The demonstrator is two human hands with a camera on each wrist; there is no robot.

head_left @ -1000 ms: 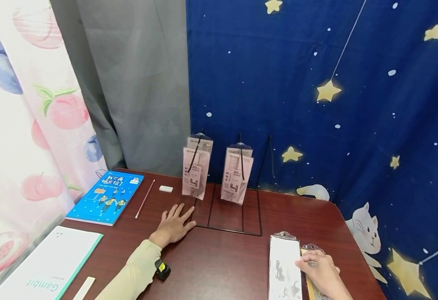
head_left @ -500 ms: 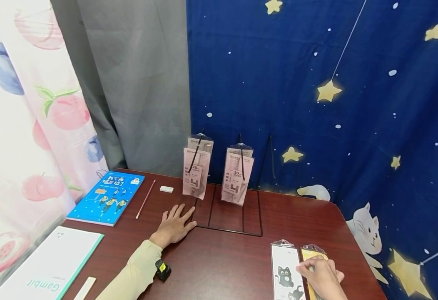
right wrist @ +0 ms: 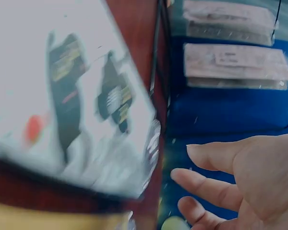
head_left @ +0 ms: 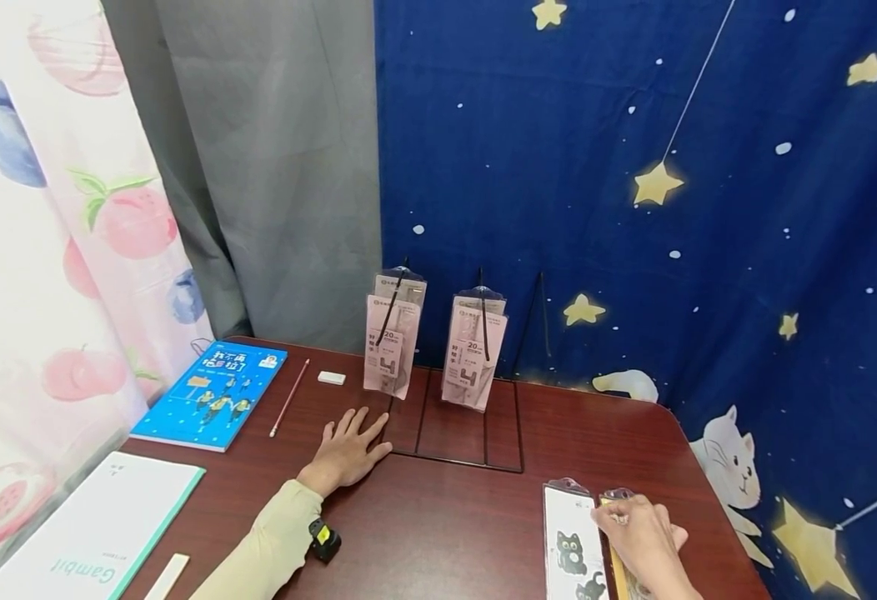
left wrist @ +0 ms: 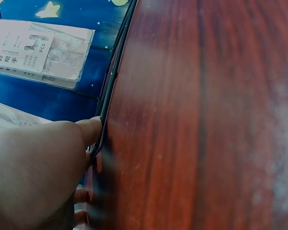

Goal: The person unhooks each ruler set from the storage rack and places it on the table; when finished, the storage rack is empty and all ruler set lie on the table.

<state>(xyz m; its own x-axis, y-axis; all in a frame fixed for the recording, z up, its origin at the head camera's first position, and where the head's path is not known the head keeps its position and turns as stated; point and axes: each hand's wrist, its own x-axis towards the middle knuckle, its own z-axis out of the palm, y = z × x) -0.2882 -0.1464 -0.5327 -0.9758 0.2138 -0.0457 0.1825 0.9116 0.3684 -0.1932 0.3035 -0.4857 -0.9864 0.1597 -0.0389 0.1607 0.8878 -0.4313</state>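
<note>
My left hand (head_left: 344, 452) lies on the table with its fingers spread, at the left front corner of a black wire display rack (head_left: 521, 433). In the left wrist view its thumb (left wrist: 90, 130) touches the rack's base wire. My right hand (head_left: 648, 542) is at the right, thumb tip by the edge of a white hang-hole packet (head_left: 569, 525) with black cat pictures. Beside that packet, a yellow packet (head_left: 619, 575) is partly hidden under the hand. The right wrist view shows the right fingers (right wrist: 213, 189) loosely bent and apart, with nothing between them.
Pink ruler-like packets hang on two rack hooks, left (head_left: 389, 358) and middle (head_left: 472, 367); the right hook (head_left: 545, 321) is bare. At left are a blue book (head_left: 213, 400), a pencil (head_left: 289, 398), an eraser (head_left: 331, 377), a white notebook (head_left: 101, 525) and a pale strip (head_left: 168, 577).
The white packet has come slightly nearer to me, and its cat pictures now show where glare covered them. My right hand has shifted only a little; the left hand stays put.
</note>
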